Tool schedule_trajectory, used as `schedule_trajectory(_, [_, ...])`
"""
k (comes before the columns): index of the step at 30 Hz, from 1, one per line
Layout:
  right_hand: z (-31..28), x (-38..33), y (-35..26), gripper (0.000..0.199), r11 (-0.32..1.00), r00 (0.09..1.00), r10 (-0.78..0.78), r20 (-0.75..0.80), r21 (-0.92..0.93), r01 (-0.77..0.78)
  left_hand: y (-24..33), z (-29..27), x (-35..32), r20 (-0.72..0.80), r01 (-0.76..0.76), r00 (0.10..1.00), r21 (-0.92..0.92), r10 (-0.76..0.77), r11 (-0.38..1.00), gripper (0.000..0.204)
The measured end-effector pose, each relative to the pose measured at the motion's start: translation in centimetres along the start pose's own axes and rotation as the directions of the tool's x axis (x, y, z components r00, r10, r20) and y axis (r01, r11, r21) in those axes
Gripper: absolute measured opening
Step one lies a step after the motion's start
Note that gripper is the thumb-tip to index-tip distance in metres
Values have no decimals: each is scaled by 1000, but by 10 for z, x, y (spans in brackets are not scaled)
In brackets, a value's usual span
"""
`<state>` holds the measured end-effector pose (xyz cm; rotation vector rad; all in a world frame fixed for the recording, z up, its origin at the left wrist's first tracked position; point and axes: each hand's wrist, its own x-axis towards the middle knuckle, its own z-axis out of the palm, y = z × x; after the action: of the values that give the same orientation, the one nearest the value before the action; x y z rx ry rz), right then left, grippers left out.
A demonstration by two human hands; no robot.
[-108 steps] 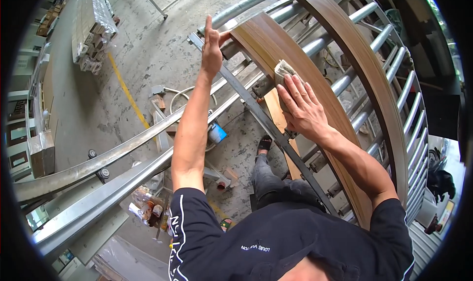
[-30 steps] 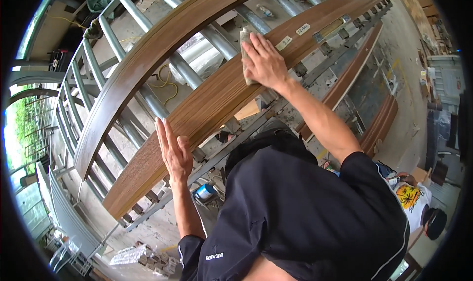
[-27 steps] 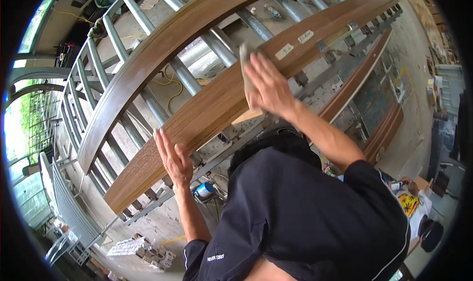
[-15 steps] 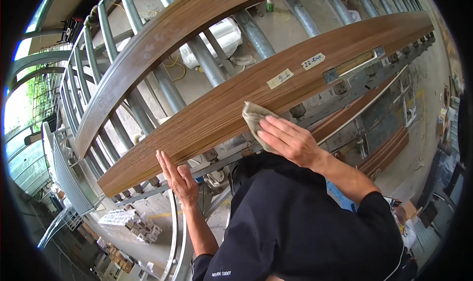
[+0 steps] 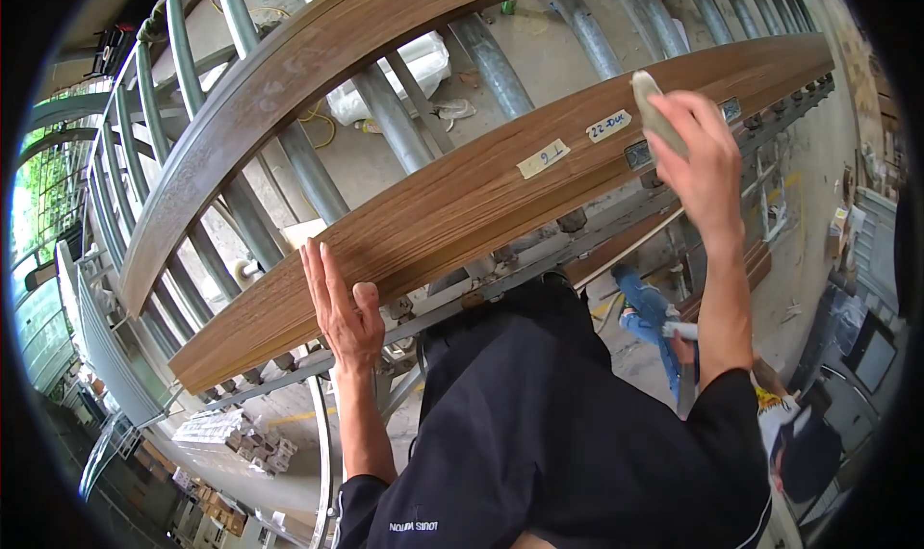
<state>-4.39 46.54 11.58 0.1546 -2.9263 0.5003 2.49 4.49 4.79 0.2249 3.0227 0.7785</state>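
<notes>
wood-grain plank [image 5: 452, 207] under flat left hand [image 5: 342, 308], right hand [image 5: 698, 159] gripping grey pad [image 5: 654, 111]

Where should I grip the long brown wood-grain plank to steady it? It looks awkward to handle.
Grip the long brown wood-grain plank by its near lower edge, coming from below, where the left hand already braces it. It lies flat on grey metal rollers, so that edge is probably the easiest to reach.

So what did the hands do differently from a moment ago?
The right hand slid its grey cloth along the brown wood-grain plank, from near the middle toward the far right end, past the two paper labels. It kept hold of the cloth throughout. The left hand stayed flat against the plank's lower edge, and the plank stayed on the metal roller rack.
</notes>
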Motion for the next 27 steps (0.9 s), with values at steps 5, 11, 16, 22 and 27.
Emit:
schedule_trajectory(5, [38, 67, -2, 29, 973, 965, -228, 131, -17, 232, -6, -8, 1, -37, -22, 999, -30, 21, 999, 58])
schedule_trajectory(11, [129, 95, -75, 15, 660, 608, -744, 279, 452, 600, -10, 2, 1, -41, -14, 999, -75, 11, 997, 59])
schedule_trajectory(16, [74, 107, 19, 14, 736, 605, -676, 419, 380, 560, -25, 5, -6, -76, 20, 997, -20, -22, 1000, 59])
schedule_trajectory(22, [55, 109, 45, 12, 913, 689, -408, 599, 275, 302, -28, 5, -12, -115, 38, 992, -136, -54, 990, 59])
schedule_trajectory(27, [135, 83, -52, 10, 557, 521, -810, 270, 633, 538, -24, 8, -11, -172, 16, 984, -112, -36, 994, 55])
